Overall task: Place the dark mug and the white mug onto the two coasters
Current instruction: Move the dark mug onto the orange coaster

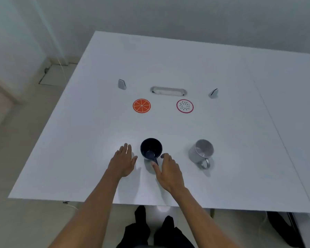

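A dark mug (151,148) stands upright near the table's front, its handle pointing toward me. My right hand (168,171) is just right of it, fingers apart, thumb at the handle and fingertips by the rim, not closed on it. My left hand (123,161) lies open and flat on the table, a little left of the dark mug. A white mug (201,153) stands farther right, handle toward me, untouched. Two coasters lie beyond the mugs: an orange-slice coaster (141,105) on the left and a pink-rimmed, seeded white coaster (185,106) on the right.
The white table (231,77) carries a metal cable grommet (168,91) behind the coasters, with a small grey wedge-shaped device (122,84) at its left and another (213,93) at its right. The table's front edge runs just above my legs.
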